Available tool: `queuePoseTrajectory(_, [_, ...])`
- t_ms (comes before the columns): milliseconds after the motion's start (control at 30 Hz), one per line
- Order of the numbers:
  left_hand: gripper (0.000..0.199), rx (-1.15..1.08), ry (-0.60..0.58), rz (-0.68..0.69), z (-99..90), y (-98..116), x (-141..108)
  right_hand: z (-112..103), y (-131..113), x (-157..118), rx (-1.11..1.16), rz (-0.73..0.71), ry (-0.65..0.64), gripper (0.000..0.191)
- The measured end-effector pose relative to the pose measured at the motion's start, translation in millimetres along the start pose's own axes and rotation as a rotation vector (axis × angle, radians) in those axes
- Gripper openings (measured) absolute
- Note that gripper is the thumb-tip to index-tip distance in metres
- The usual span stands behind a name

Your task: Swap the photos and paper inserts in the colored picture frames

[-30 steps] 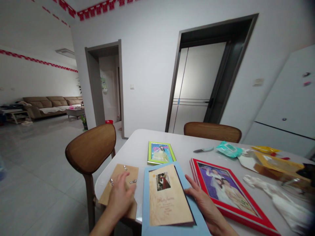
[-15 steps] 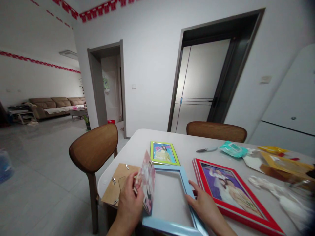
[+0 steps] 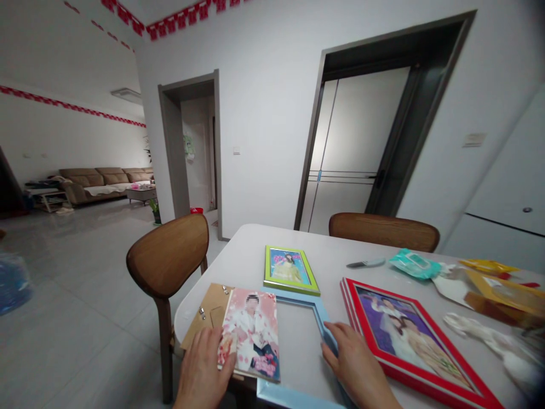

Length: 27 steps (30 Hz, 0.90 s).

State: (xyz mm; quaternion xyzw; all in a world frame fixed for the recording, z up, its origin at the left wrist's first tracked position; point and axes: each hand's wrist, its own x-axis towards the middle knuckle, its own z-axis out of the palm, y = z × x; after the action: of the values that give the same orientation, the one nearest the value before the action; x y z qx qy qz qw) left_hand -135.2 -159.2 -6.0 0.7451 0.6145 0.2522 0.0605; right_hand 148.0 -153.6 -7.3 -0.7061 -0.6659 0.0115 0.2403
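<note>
A blue picture frame (image 3: pixel 293 393) lies on the table in front of me, its opening partly covered on the left by a pink portrait photo (image 3: pixel 252 335). The photo lies face up, overlapping a brown backing board (image 3: pixel 215 301) with metal clips. My left hand (image 3: pixel 205 363) rests at the photo's lower left edge, fingers stretched over the backing board and thumb near the print. My right hand (image 3: pixel 351 358) grips the right side of the blue frame. Just beyond it lies a green-framed picture (image 3: pixel 291 268). To the right are stacked red picture frames (image 3: pixel 419 335), the top one showing a wedding photo.
A knife (image 3: pixel 365 263) lies toward the far side of the table (image 3: pixel 330 250), beside a teal wipes pack (image 3: pixel 415 263). Yellow and brown packaging (image 3: pixel 502 289) and white crumpled plastic (image 3: pixel 489 338) lie at right. Wooden chairs (image 3: pixel 170 255) stand left and behind the table.
The photo, tilted up in my left hand before, now lies face up across the backing board and the frame's left side. My left fingers have flattened out. My right hand stays at the frame.
</note>
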Motion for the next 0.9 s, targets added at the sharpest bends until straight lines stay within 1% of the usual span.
queuePoseTrajectory(67, [0.043,-0.026,-0.032,0.077,-0.9,6.3,-1.7,3.0,-16.2,1.5,0.157,-0.005,0.021,0.04])
queuePoseTrajectory(100, [0.046,-0.049,-0.064,0.126,-0.5,10.2,-2.7,7.0,-26.1,2.5,0.27,0.01,-0.01,0.042])
queuePoseTrajectory(167, [0.054,-0.085,-0.142,0.21,2.2,18.3,-4.2,18.4,-47.6,5.3,0.527,0.074,-0.118,0.048])
queuePoseTrajectory(233, [0.061,-0.106,-0.208,0.253,6.9,25.4,-3.7,28.6,-69.4,8.9,0.771,0.163,-0.2,0.055])
queuePoseTrajectory(267, [0.064,-0.117,-0.221,0.262,9.3,28.2,-2.5,31.0,-79.9,10.8,0.883,0.191,-0.213,0.059])
queuePoseTrajectory(300, [0.065,-0.137,-0.214,0.266,11.3,30.5,-0.4,30.5,-89.8,12.7,0.984,0.201,-0.205,0.061])
queuePoseTrajectory(367, [0.062,-0.23,-0.13,0.269,12.7,34.3,5.6,21.9,-106.5,15.6,1.155,0.173,-0.154,0.063])
queuePoseTrajectory(433, [0.053,-0.406,0.011,0.245,9.7,39.1,13.1,7.9,-116.8,16.7,1.276,0.141,-0.111,0.06])
queuePoseTrajectory(467, [0.048,-0.519,0.09,0.203,7.0,42.7,16.8,1.7,-118.8,16.5,1.31,0.152,-0.104,0.058])
queuePoseTrajectory(500, [0.044,-0.647,0.156,0.138,4.2,47.5,20.1,-2.8,-118.7,15.7,1.327,0.185,-0.104,0.055])
queuePoseTrajectory(533, [0.041,-0.789,0.198,0.057,1.9,53.4,22.7,-5.2,-116.5,14.3,1.332,0.237,-0.116,0.052])
queuePoseTrajectory(567, [0.039,-0.942,0.215,-0.032,0.6,60.4,24.4,-5.4,-112.7,12.5,1.333,0.302,-0.142,0.051])
queuePoseTrajectory(600, [0.039,-1.102,0.211,-0.117,0.6,68.3,25.1,-4.0,-107.6,10.4,1.346,0.363,-0.179,0.052])
queuePoseTrajectory(667, [0.043,-1.406,0.152,-0.24,4.9,84.3,23.7,0.8,-94.9,6.4,1.416,0.442,-0.222,0.056])
queuePoseTrajectory(733, [0.048,-1.614,0.082,-0.315,12.6,96.6,20.3,3.3,-79.8,4.4,1.479,0.455,-0.17,0.058])
queuePoseTrajectory(800, [0.054,-1.69,0.02,-0.35,20.4,101.0,17.3,0.6,-62.8,5.4,1.472,0.459,-0.087,0.058])
queuePoseTrajectory(833, [0.057,-1.679,-0.005,-0.356,23.6,99.7,16.4,-2.3,-53.7,6.9,1.441,0.47,-0.079,0.058])
queuePoseTrajectory(900, [0.062,-1.573,-0.021,-0.356,28.4,91.5,15.7,-9.3,-35.5,10.6,1.345,0.49,-0.109,0.059])
